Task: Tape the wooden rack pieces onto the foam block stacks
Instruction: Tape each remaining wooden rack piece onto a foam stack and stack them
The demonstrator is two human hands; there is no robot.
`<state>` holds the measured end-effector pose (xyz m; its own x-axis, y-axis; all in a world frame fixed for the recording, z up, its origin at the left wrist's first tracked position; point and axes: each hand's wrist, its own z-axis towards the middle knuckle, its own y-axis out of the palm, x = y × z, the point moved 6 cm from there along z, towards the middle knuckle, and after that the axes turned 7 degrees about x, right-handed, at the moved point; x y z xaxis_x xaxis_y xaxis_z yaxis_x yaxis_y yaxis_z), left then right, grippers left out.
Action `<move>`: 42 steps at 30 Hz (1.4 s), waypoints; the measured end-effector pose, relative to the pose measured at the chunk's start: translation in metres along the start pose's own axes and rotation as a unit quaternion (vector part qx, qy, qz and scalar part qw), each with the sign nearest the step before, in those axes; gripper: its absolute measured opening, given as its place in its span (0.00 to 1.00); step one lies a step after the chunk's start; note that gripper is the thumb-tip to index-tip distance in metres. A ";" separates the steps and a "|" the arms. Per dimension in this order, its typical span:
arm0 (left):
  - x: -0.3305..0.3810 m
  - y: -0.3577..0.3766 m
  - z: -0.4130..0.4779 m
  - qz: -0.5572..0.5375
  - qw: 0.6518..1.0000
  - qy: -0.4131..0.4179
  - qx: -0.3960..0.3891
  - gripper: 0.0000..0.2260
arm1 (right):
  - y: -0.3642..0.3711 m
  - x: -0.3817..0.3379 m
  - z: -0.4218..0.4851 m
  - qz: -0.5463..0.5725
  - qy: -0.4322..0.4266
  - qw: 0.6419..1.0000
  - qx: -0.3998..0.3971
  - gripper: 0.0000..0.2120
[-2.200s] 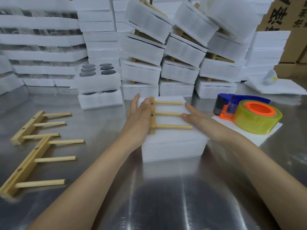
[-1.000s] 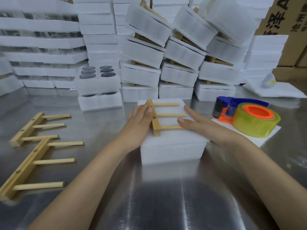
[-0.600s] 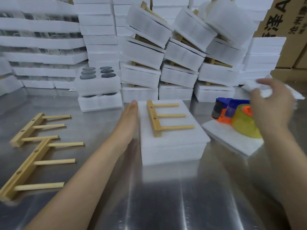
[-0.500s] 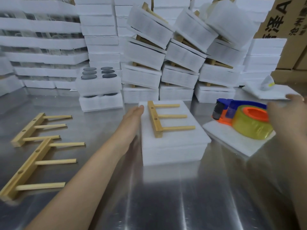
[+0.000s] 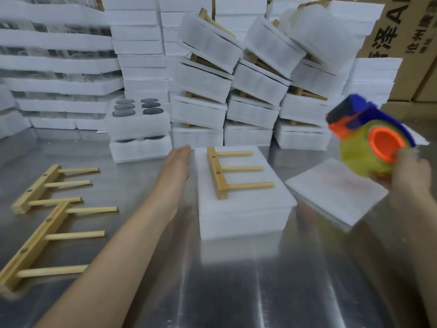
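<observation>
A white foam block stack (image 5: 243, 209) stands at the table's middle. On its top lies a wooden rack piece (image 5: 218, 176) with three dowels pointing right. My left hand (image 5: 176, 164) rests flat with straight fingers against the stack's left side. My right hand (image 5: 411, 176) holds a tape dispenser (image 5: 369, 140), blue and orange with a yellow-green roll, lifted above the table at the right. Two more wooden rack pieces (image 5: 40, 188) (image 5: 33, 247) lie on the metal table at the left.
A thin foam sheet (image 5: 335, 192) lies right of the stack. Behind stand leaning piles of foam stacks (image 5: 255, 81) with rack pieces on them, and a foam block (image 5: 137, 124) holding dark round discs. Cardboard boxes (image 5: 406, 43) fill the back right corner.
My right hand left the rack piece, reached right, gripped the tape dispenser and lifted it off the foam sheet. My left hand slid from the rack's bar to the stack's left side.
</observation>
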<state>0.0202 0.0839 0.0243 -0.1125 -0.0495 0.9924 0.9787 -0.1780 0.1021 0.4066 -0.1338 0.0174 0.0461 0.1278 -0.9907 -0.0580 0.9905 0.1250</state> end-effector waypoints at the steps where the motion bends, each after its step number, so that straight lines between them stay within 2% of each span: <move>1: 0.005 -0.001 0.000 -0.026 1.000 0.013 0.007 0.06 | 0.010 -0.007 -0.008 0.083 0.013 0.994 -0.062 0.19; 3: 0.017 -0.001 -0.003 -0.061 0.997 0.053 0.004 0.08 | 0.027 -0.022 -0.028 0.151 0.030 0.974 -0.167 0.11; 7: 0.034 0.007 -0.017 -0.134 0.986 0.068 -0.077 0.10 | 0.057 -0.046 -0.074 0.139 -0.031 0.946 -0.292 0.11; 9: 0.038 0.013 -0.027 -0.124 0.982 0.069 -0.123 0.11 | 0.071 -0.054 -0.101 0.133 -0.071 0.926 -0.346 0.10; 12: 0.041 0.022 -0.036 -0.103 0.978 0.072 -0.166 0.21 | 0.083 -0.059 -0.132 0.108 -0.120 0.898 -0.410 0.09; 15: 0.039 0.029 -0.041 -0.129 0.971 0.005 -0.203 0.29 | 0.089 -0.055 -0.147 0.065 -0.153 0.880 -0.444 0.14; 17: 0.038 0.031 -0.043 -0.166 0.960 -0.044 -0.223 0.31 | 0.091 -0.052 -0.152 0.041 -0.189 0.867 -0.458 0.19; 19: 0.039 0.030 -0.043 -0.204 0.949 -0.071 -0.228 0.27 | 0.091 -0.053 -0.157 0.038 -0.222 0.853 -0.470 0.23; 23: 0.039 0.029 -0.044 -0.245 0.937 -0.083 -0.233 0.17 | 0.090 -0.057 -0.161 0.045 -0.252 0.843 -0.474 0.28; 27: 0.038 0.029 -0.045 -0.257 0.934 -0.095 -0.229 0.14 | 0.088 -0.060 -0.160 0.043 -0.265 0.846 -0.460 0.29; 29: 0.038 0.027 -0.043 -0.221 0.948 -0.081 -0.216 0.12 | 0.087 -0.060 -0.158 0.044 -0.271 0.846 -0.457 0.30; 34: 0.052 0.017 -0.042 -0.077 0.980 0.020 -0.181 0.11 | 0.084 -0.063 -0.149 0.050 -0.277 0.853 -0.440 0.33; 38: 0.066 0.013 -0.048 -0.077 0.974 0.069 -0.200 0.16 | 0.080 -0.071 -0.149 0.044 -0.303 0.851 -0.427 0.36; 42: 0.078 -0.008 -0.039 -0.109 0.976 0.078 -0.171 0.20 | 0.076 -0.066 -0.131 0.012 -0.308 0.866 -0.393 0.37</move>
<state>-0.0032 0.0432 0.0979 -0.3626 -0.1178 0.9245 0.8167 -0.5180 0.2543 0.2686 -0.0742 0.0850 0.5451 0.3909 -0.7417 -0.7161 0.6771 -0.1695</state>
